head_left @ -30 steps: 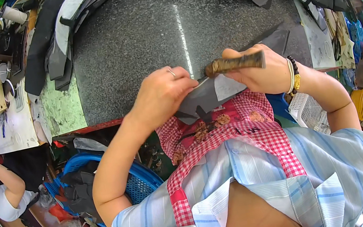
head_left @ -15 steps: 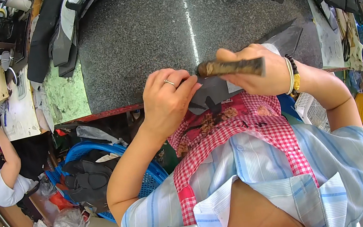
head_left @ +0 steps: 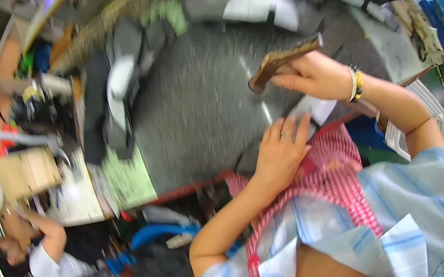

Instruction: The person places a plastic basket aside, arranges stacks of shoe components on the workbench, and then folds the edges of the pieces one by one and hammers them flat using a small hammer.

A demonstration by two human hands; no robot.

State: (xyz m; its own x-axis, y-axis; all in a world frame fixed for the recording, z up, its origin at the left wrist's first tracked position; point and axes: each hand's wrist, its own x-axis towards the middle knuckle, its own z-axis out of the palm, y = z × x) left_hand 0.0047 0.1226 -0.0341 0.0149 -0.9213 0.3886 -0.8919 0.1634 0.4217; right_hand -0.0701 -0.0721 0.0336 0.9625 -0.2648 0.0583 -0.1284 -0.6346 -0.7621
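A dark speckled desk [head_left: 197, 101] fills the middle, its reddish edge toward the person. At the left, a co-worker [head_left: 56, 257] in a white top is beside a cream machine housing [head_left: 29, 172]. Stacked grey-and-white pieces [head_left: 264, 9] line the far side of the desk, blurred; another pile [head_left: 119, 88] lies at its left. Below the desk, a blue basket [head_left: 158, 231] is on the left and a white plastic basket [head_left: 428, 114] on the right.

At the near edge, a single grey-and-white piece [head_left: 321, 111] lies partly under the left hand [head_left: 282, 157], which is palm down, fingers somewhat spread. The right hand [head_left: 315, 77] is curled around a wooden-handled tool [head_left: 282, 59], raised above the desk with its darker end toward the left. Bracelets [head_left: 356, 85] circle the right wrist; a ring [head_left: 283, 135] sits on a left finger.
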